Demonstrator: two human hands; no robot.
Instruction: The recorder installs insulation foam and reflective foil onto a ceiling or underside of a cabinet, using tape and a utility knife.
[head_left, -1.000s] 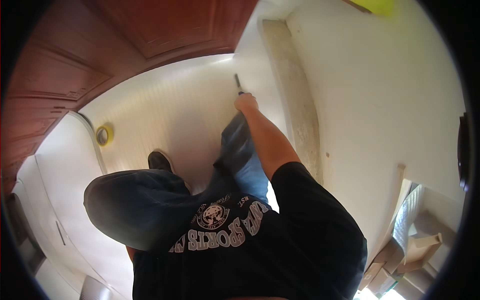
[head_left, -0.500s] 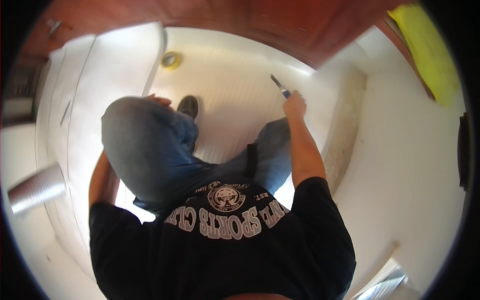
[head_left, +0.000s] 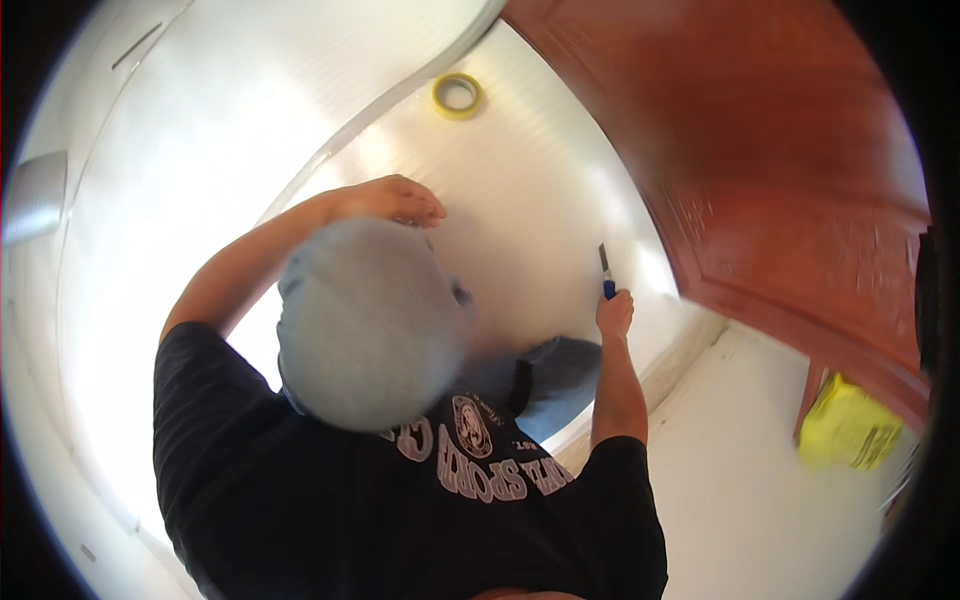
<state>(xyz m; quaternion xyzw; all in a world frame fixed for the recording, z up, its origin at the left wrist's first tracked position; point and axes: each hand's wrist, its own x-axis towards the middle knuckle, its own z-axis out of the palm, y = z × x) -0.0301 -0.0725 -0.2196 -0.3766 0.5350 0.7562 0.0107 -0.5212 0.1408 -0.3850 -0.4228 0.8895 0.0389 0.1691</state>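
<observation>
My right hand (head_left: 614,312) grips a blue-handled knife (head_left: 606,275) with a long narrow blade, held over the pale covered floor (head_left: 530,180) near the wooden door. Above my bent, denim-covered knee (head_left: 355,320), my left hand (head_left: 405,200) reaches forward with loosely curved fingers and no visible object in them; its underside is partly hidden. A roll of yellow tape (head_left: 457,96) lies on the floor covering, farther forward than that hand.
A panelled red-brown wooden door (head_left: 740,170) spans the right. Below it a bright yellow bag (head_left: 845,425) is beside a pale wall. A ridged silver object (head_left: 35,200) shows at the far left, beyond more white sheeting (head_left: 200,110).
My view has swung left, shifting the door rightward. My left hand has come out from behind the knee and reached forward. The knife is still in my right hand.
</observation>
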